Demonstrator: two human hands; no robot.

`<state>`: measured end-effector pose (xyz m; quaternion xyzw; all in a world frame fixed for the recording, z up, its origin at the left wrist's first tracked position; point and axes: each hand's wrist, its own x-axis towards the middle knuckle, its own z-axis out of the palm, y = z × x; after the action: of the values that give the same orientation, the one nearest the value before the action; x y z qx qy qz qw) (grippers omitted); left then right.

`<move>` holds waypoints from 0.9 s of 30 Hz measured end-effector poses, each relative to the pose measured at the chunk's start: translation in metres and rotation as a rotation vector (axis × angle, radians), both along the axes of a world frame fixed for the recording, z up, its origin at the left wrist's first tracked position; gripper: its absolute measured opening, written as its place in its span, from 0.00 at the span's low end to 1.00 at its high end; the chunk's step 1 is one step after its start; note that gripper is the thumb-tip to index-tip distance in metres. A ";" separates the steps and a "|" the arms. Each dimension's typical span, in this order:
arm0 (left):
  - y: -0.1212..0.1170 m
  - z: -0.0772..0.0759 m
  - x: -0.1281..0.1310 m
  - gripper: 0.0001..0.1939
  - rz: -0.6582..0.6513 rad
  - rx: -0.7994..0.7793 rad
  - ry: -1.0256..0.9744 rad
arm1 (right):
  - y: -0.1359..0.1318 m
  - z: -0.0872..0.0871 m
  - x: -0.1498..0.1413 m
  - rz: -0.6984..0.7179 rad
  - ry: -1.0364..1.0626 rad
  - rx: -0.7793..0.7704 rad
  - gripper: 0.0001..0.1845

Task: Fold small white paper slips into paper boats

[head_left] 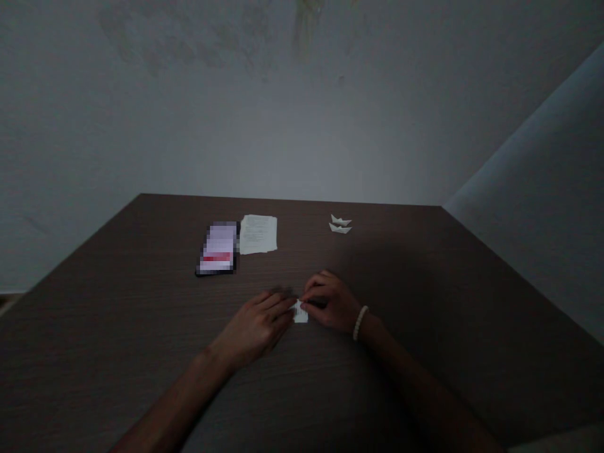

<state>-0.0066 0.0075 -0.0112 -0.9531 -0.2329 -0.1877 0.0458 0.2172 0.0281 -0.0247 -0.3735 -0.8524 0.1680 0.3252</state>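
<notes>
A small piece of white printed paper (301,313) lies on the table between my two hands. My left hand (257,324) rests palm down at its left side, fingers stretched out and their tips touching the paper's edge; its thumb is mostly hidden. My right hand (333,302), with a beaded bracelet (360,323) at the wrist, pinches the paper's upper right part between thumb and forefinger. The fingers cover part of the paper, so its exact folds cannot be made out.
On the brown table (165,352), a phone (218,248) with a lit, blurred screen lies at the left. Beside it is a stack of printed paper sheets (258,234). Two small folded paper boats (340,224) stand farther back on the right. A wall (302,138) rises behind the table.
</notes>
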 end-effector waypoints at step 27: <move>-0.002 -0.002 -0.001 0.14 0.034 -0.116 -0.053 | -0.002 -0.001 0.000 -0.027 -0.016 -0.003 0.04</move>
<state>-0.0073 0.0054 -0.0129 -0.9448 -0.2607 -0.1981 -0.0124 0.2172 0.0260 -0.0255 -0.3871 -0.8495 0.1618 0.3198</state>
